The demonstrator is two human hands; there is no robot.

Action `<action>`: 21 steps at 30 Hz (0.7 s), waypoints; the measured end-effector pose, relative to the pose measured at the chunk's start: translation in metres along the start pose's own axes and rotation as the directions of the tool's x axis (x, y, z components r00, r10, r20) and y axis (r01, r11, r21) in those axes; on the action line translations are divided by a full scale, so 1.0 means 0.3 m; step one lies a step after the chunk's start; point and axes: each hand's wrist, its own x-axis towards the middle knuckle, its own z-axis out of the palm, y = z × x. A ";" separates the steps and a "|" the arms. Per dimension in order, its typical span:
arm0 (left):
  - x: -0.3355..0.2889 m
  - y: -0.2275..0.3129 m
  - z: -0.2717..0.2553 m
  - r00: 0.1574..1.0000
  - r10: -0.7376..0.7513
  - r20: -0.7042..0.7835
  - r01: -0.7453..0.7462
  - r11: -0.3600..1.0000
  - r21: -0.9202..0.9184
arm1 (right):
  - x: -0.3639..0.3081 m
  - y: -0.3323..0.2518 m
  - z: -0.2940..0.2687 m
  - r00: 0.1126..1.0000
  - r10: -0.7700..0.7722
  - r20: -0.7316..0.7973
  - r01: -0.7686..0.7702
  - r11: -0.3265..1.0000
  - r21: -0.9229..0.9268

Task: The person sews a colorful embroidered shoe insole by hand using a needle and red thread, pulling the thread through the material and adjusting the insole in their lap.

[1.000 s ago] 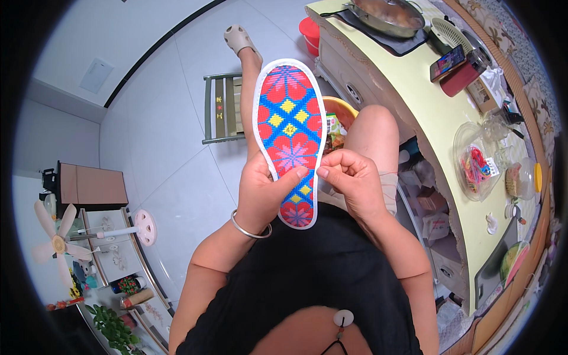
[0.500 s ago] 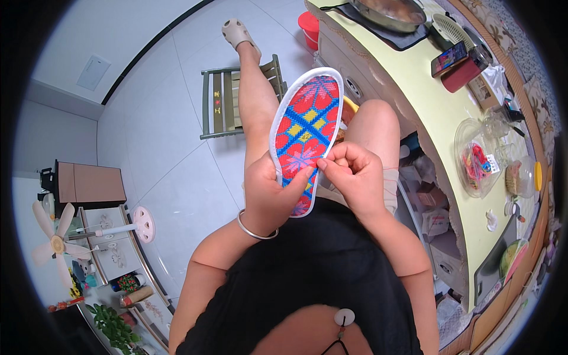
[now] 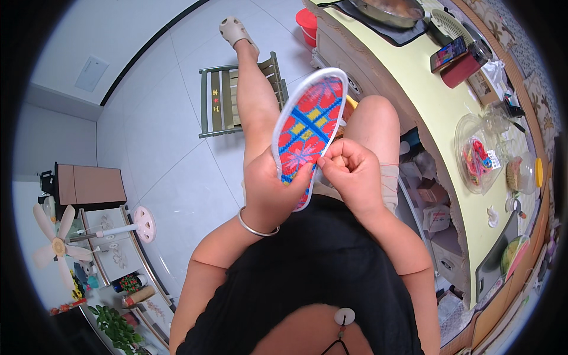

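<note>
An embroidered insole (image 3: 309, 127) with red flowers, blue bands, yellow blocks and a white rim stands tilted above my lap. My left hand (image 3: 269, 183) grips its lower left side, thumb across the patterned face. At the right edge, my right hand (image 3: 355, 174) is closed in a pinch, its fingertips touching or almost touching the rim. Whatever is between those fingertips is too small to make out. Thin reddish lines, perhaps thread, cross the beige shorts (image 3: 387, 183) beside my right hand.
Ahead is a folding stool (image 3: 219, 100) beside my outstretched leg. To the right curves a yellow-topped counter (image 3: 432, 106) bearing a phone (image 3: 448, 54), a pan (image 3: 393, 13) and a clear container (image 3: 473, 157) of coloured thread. A fan (image 3: 57, 245) stands left; a red bucket (image 3: 306, 26) sits farther off.
The insole has tipped so that its face appears narrower, and its lower end has risen slightly. My right hand has shifted a little upward, still pinched at the edge.
</note>
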 end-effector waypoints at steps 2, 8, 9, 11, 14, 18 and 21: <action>-0.008 -0.023 0.006 0.997 0.080 -0.011 -0.078 0.986 0.148 | 0.004 0.017 0.004 1.000 -0.011 -0.030 0.011 1.000 0.000; 0.002 -0.018 0.013 0.989 0.146 -0.037 -0.137 0.973 0.188 | 0.009 0.036 0.009 0.995 -0.039 -0.088 0.035 0.998 -0.052; 0.007 -0.014 0.013 0.989 0.143 -0.046 -0.134 0.977 0.168 | 0.008 0.033 0.009 0.996 -0.029 -0.081 0.027 0.999 -0.025; 0.011 -0.017 0.008 0.991 0.124 -0.049 -0.115 0.982 0.147 | 0.008 0.028 0.006 0.998 -0.006 -0.065 0.008 1.000 0.030; 0.024 -0.029 0.011 0.994 0.092 -0.053 -0.085 0.990 0.110 | 0.011 0.031 -0.001 0.999 -0.009 -0.053 0.009 1.000 0.009; 0.044 -0.055 0.021 0.999 -0.015 -0.041 0.012 0.998 -0.067 | 0.011 0.024 -0.001 0.999 0.006 -0.035 -0.004 0.999 0.050; 0.049 -0.078 0.027 1.000 -0.003 -0.030 0.000 0.994 -0.105 | 0.015 0.027 -0.001 1.000 0.021 -0.022 -0.019 0.997 0.081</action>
